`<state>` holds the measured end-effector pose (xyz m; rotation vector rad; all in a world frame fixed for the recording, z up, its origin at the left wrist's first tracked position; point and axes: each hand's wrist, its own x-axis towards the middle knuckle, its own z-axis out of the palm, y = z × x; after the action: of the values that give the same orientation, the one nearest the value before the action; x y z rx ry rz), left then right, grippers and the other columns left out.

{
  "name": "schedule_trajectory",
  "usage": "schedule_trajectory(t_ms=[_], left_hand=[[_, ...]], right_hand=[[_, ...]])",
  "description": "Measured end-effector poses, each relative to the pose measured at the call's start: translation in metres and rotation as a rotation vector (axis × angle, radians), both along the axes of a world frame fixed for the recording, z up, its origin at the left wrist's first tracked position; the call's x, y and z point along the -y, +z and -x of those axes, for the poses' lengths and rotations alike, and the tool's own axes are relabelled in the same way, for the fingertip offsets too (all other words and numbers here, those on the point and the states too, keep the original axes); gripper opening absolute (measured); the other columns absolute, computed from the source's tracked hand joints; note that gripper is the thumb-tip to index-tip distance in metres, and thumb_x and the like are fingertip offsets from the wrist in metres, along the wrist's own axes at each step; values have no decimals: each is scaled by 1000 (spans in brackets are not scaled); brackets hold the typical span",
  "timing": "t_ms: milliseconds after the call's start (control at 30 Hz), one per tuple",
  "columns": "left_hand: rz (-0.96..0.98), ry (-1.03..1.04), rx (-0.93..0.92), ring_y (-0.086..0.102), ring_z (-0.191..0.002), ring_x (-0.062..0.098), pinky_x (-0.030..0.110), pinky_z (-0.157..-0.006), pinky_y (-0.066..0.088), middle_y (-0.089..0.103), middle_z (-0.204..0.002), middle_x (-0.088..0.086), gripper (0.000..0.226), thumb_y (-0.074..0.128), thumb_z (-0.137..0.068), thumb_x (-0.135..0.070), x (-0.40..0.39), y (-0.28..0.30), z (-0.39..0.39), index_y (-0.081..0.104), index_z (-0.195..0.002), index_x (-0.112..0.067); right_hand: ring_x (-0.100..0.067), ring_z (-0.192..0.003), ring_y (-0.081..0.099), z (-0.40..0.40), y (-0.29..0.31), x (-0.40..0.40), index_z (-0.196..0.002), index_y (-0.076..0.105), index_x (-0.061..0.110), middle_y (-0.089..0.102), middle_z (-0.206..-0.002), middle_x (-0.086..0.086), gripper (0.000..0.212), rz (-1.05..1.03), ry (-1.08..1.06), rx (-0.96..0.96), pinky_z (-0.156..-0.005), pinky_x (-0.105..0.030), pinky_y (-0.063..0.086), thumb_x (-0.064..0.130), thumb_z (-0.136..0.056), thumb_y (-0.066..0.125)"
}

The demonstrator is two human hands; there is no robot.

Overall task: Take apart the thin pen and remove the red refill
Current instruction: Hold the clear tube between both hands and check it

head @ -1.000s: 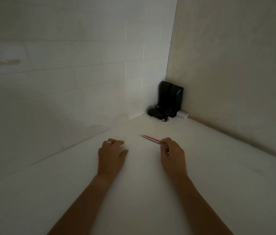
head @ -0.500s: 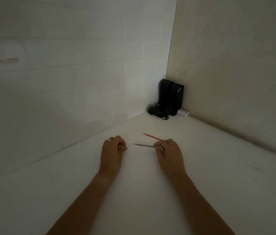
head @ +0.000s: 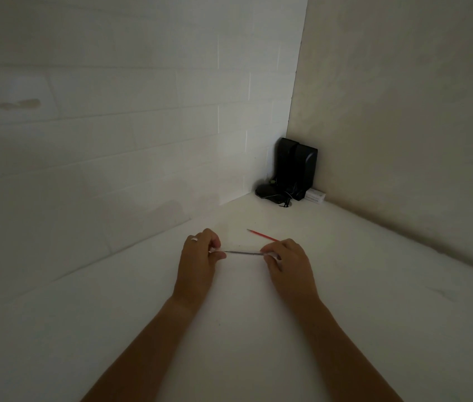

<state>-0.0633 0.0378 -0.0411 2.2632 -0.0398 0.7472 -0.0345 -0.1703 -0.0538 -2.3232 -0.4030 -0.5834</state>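
Note:
A thin grey pen barrel [head: 242,253] is held level just above the white table [head: 229,338], stretched between both hands. My left hand [head: 197,264], with a ring on one finger, pinches its left end. My right hand [head: 290,266] pinches its right end. The red refill [head: 262,235] lies loose on the table just behind the barrel, its right end near my right knuckles. It touches neither hand that I can see.
Two black speakers [head: 297,171] stand in the far corner with a dark cable bundle [head: 268,192] and a small white box [head: 315,196] beside them. A tiled wall runs along the left and a plain wall along the right.
One second ago my right hand held the pen with the red part showing. The red refill now lies on the table, and my left hand has closed on the grey barrel's left end.

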Motion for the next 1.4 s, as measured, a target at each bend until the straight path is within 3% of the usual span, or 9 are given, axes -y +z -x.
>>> schedule_trajectory(t_ms=[233,467,633,800,1033,1233,1400], left_hand=[[-46,-40,17,45,-82,5,13,-68,34,53,-79,-12,28,75,-79,-6,1,1,2,54,-85,-23],[-79,-50,20,49,-85,9,10,-71,36,57,-86,-9,28,75,-80,-10,2,1,3,54,-87,-27],[8,-132,-28,56,-75,12,30,-68,48,60,-78,-7,28,73,-78,-4,2,4,4,53,-83,-23],[92,-159,-35,64,-74,7,18,-67,48,65,-77,-5,27,70,-80,2,0,6,6,55,-81,-21],[165,-153,-23,64,-74,9,18,-69,49,66,-75,-5,25,76,-76,0,-1,8,8,58,-76,-18],[139,-173,-45,63,-75,9,13,-67,45,66,-75,-5,28,76,-75,1,-1,8,8,56,-74,-19],[130,-166,-55,61,-75,9,15,-67,45,65,-76,-6,27,75,-75,0,-2,7,7,56,-75,-19]], right_hand=[[-12,-90,57,2,4,-1,-95,72,24,59,-94,6,13,-14,59,25,-76,-19,43,14,-89,65],[-10,-91,54,4,7,1,-99,75,26,56,-95,7,16,-53,54,-12,-76,-12,39,17,-89,68],[-10,-90,50,5,8,2,-102,67,27,55,-94,11,16,7,28,-25,-74,-14,39,19,-89,67],[-14,-86,56,1,6,4,-92,69,21,64,-91,7,5,2,64,19,-77,-28,48,18,-89,68],[-16,-79,55,3,10,4,-90,69,19,63,-84,5,5,11,130,23,-73,-29,46,15,-89,67],[-13,-80,56,4,12,6,-91,70,18,65,-86,6,7,11,159,2,-73,-19,41,13,-91,65],[-15,-81,58,3,11,6,-91,69,17,66,-87,2,7,23,177,-11,-74,-23,43,16,-92,63]])
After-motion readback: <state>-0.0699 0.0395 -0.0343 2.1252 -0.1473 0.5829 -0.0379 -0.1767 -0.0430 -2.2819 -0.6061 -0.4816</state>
